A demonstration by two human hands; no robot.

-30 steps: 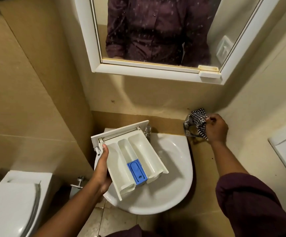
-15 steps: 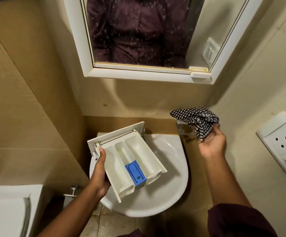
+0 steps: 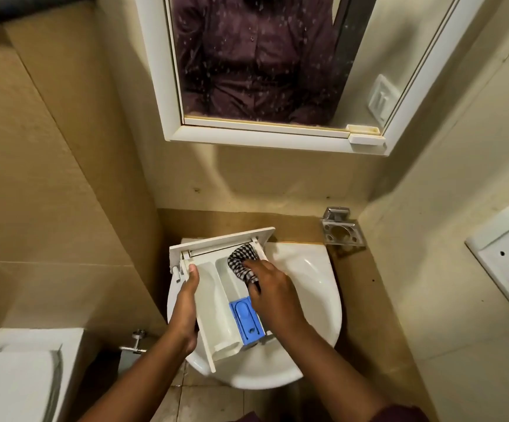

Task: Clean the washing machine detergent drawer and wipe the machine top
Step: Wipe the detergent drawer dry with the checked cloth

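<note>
The white moulded-plastic detergent drawer [image 3: 213, 303], with three compartments and a blue plastic insert [image 3: 246, 322], is held tilted above the white ceramic washbasin [image 3: 311, 300]. It is judged light, rigid and slippery if wet; the long side wall offers the firmest hold. The left hand [image 3: 186, 309] grips that wall, thumb over the rim. The right hand [image 3: 270, 292] presses a soft black-and-white checked cloth [image 3: 244, 260] into the right-hand compartment, fingers curled around it. No brand, label or writing is legible.
</note>
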